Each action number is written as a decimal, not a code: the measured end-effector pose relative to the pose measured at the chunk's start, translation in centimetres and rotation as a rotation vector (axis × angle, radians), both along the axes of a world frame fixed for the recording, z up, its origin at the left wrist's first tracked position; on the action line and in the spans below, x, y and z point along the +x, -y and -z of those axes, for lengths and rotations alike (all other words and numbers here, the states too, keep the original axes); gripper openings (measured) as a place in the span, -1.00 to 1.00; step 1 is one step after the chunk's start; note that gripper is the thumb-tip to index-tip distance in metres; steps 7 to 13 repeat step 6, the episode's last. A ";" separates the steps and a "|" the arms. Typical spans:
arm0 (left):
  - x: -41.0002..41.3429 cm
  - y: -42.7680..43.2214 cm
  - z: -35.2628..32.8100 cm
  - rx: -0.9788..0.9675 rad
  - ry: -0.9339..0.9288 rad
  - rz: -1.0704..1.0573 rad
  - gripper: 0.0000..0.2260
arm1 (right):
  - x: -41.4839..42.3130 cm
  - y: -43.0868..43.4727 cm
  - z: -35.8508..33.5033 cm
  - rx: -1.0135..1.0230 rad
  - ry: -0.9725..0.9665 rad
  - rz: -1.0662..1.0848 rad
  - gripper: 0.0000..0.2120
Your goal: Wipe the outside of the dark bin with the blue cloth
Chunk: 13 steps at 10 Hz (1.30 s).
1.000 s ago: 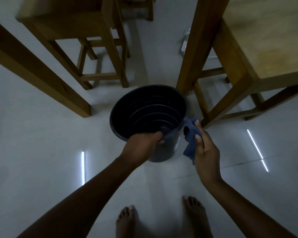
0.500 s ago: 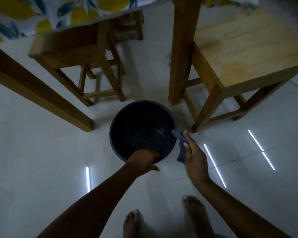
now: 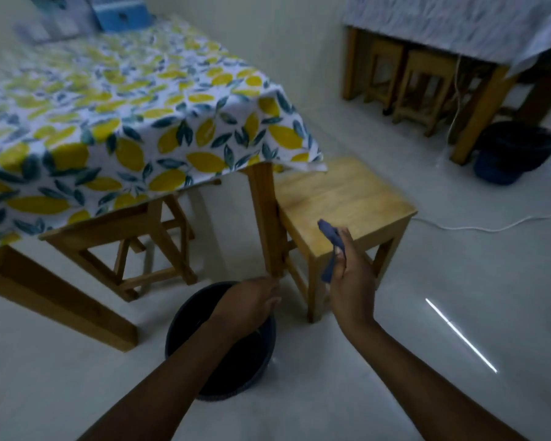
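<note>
Table w/ lemon-print cloth (image 3: 115, 122) filled the upper left; wooden stool (image 3: 347, 198) stood beside its leg. Dark bin (image 3: 185, 323) sat on the floor below, just in front of that leg. Left hand (image 3: 248, 308) lay over the bin's far rim, fingers curled, apparently gripping it, tho contact was blurred. Right hand (image 3: 350, 281) was raised clear of the bin, fingers clamped on blue cloth (image 3: 330, 240). Judged: mid-wipe pause, cloth off the wall. Next: bring cloth back down to the outer wall while left hand steadies.
</note>
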State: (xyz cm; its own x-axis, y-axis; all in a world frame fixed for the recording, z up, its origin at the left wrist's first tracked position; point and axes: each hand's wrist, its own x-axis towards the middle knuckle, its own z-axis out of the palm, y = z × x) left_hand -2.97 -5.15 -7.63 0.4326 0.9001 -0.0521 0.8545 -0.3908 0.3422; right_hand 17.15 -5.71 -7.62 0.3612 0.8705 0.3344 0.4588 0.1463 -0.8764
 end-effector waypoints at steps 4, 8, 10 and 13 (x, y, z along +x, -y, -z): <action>1.2 -7.3 1.0 -0.148 0.091 -0.103 -0.61 | 0.3 -10.9 7.0 -0.452 0.867 -0.266 -0.29; -0.1 -7.3 -3.5 -0.014 0.125 -0.206 -0.65 | -0.3 -9.3 1.8 -0.433 0.830 -0.342 -0.39; -0.1 -7.3 -3.5 -0.014 0.125 -0.206 -0.65 | -0.3 -9.3 1.8 -0.433 0.830 -0.342 -0.39; -0.1 -7.3 -3.5 -0.014 0.125 -0.206 -0.65 | -0.3 -9.3 1.8 -0.433 0.830 -0.342 -0.39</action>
